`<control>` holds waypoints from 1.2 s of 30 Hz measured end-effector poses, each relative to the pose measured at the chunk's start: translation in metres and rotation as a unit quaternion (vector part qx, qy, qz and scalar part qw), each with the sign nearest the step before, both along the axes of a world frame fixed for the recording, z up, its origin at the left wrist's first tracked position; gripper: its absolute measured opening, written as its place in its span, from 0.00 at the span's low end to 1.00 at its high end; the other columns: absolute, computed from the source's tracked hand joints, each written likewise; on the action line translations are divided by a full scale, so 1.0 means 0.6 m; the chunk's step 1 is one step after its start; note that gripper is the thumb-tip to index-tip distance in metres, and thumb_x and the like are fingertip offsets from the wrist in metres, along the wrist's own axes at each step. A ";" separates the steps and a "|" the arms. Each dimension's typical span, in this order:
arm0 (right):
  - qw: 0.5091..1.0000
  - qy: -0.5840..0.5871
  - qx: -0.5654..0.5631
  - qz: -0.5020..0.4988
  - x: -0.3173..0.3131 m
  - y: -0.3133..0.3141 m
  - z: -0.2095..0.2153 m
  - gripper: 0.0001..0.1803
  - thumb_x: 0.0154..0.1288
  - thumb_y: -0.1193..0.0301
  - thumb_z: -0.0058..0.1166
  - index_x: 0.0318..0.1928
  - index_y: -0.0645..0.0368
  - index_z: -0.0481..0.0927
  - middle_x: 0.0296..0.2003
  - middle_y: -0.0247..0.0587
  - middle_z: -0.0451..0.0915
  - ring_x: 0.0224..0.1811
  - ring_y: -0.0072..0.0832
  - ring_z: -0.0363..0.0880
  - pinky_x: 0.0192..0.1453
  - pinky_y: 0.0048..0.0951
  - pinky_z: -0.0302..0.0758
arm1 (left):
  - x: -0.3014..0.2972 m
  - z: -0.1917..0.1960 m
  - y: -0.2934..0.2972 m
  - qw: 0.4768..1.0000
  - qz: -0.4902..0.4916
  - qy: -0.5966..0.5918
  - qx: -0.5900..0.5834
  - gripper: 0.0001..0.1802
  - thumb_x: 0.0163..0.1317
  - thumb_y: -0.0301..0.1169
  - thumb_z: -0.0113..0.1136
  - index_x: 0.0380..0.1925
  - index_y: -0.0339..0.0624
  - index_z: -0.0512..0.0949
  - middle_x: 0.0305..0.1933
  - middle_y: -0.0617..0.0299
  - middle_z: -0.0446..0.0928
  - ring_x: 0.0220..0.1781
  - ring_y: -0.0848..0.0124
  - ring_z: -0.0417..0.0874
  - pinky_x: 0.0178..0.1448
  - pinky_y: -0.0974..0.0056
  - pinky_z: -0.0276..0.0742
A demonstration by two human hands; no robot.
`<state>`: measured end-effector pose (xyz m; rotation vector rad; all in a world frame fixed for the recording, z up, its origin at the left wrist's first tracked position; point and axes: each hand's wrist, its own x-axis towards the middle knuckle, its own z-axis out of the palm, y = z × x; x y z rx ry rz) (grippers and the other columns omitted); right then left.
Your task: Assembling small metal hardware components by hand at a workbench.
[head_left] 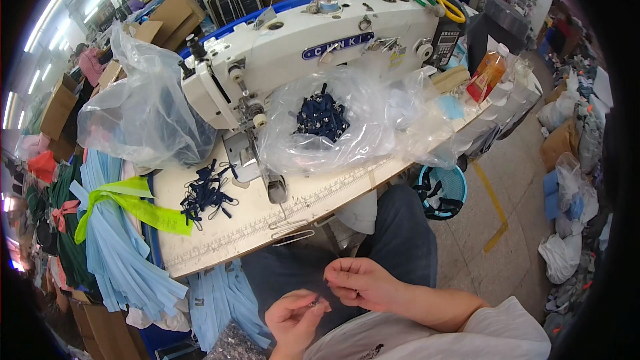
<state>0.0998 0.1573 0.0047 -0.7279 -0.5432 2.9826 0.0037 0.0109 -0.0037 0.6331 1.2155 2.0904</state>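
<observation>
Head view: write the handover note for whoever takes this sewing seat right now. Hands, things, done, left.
Left hand: over the lap, fingers pinched on something tiny and dark; what it is cannot be made out.
Right hand: over the lap beside the left, fingertips nearly meeting it, pinching the same small thing.
Sewing machine: on the table, nothing under the needle.
Dark pieces: loose pile left of the needle.
Clear bag: open beside the machine, more dark pieces inside.
Blue fabric: bundle tied with a yellow strip, hanging off the table's left edge.
Done: cannot tell from the piles.
Left: the piece in hand is not yet at the machine.
</observation>
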 end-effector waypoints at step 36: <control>0.951 -0.037 0.305 -0.043 -0.033 -0.003 0.095 0.06 0.68 0.72 0.54 0.41 0.62 0.76 0.22 0.29 0.70 0.18 0.14 0.62 0.19 0.17 0.58 | -0.048 0.034 -0.017 0.998 -0.036 -0.033 -0.029 0.12 0.62 0.16 0.55 0.46 0.28 0.75 0.39 0.49 0.81 0.38 0.68 0.84 0.41 0.72 0.78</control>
